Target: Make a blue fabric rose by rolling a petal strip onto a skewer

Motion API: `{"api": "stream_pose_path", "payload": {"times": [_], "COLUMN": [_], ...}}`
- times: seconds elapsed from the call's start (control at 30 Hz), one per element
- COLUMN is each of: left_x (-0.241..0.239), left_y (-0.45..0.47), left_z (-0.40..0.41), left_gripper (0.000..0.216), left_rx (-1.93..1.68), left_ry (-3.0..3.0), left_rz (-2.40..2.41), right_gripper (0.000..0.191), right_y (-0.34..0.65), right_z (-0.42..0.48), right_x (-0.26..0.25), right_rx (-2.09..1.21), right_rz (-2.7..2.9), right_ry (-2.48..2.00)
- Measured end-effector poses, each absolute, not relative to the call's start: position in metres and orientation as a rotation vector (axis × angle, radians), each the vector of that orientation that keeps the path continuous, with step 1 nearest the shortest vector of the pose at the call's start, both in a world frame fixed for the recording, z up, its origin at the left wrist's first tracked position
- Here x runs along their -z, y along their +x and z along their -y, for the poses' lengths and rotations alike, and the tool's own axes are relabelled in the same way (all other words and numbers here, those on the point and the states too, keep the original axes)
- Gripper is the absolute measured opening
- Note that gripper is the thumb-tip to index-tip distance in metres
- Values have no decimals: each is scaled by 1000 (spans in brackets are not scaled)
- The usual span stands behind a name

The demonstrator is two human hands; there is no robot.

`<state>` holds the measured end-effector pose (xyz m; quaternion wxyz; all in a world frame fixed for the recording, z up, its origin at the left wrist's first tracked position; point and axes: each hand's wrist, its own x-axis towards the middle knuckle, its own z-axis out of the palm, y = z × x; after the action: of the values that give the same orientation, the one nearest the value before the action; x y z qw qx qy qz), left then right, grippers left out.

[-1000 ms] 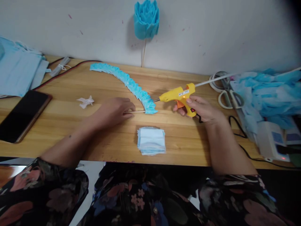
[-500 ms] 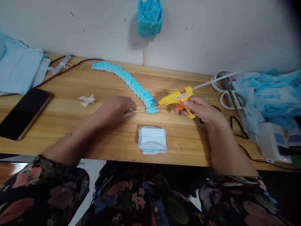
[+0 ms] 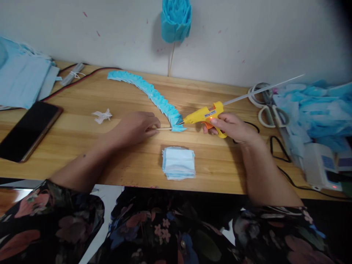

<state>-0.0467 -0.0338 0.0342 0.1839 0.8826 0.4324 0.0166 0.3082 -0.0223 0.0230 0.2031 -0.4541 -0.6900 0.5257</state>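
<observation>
My right hand (image 3: 233, 127) grips a yellow hot glue gun (image 3: 205, 115) with a clear glue stick jutting out behind it. The nozzle touches the near end of a long curved strip of overlapped blue fabric pieces (image 3: 154, 96) lying on the wooden table (image 3: 82, 146). My left hand (image 3: 134, 127) rests on the table with its fingers pinched on a thin wooden stick (image 3: 164, 128) whose tip lies under that same end of the strip. A stack of folded pale blue squares (image 3: 178, 163) sits just in front, between both hands.
A black phone (image 3: 27, 130) lies at the left edge beside a pile of blue masks (image 3: 22, 79). A small white scrap (image 3: 102, 116) lies left of my hand. Scissors (image 3: 268, 106), blue scraps (image 3: 316, 110), a white device (image 3: 320, 167) and cables crowd the right. A blue fabric flower (image 3: 176, 18) leans against the wall.
The glue gun has moved left and its nozzle now meets the end of the blue strip. My left hand has stayed on the stick.
</observation>
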Motion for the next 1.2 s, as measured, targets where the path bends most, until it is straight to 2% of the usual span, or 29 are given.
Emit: {"api": "stream_pose_path", "payload": {"times": [1.2], "left_x": [-35], "left_y": [-48], "left_z": [36], "left_gripper": [29], "left_rx": [-140], "left_ry": [2477], "left_rz": [-1190], "right_gripper": [58], "right_y": [302], "right_z": [24], "right_x": [-25], "right_rx": [-1430], "right_rz": [1882], "right_ry": [-1327]}}
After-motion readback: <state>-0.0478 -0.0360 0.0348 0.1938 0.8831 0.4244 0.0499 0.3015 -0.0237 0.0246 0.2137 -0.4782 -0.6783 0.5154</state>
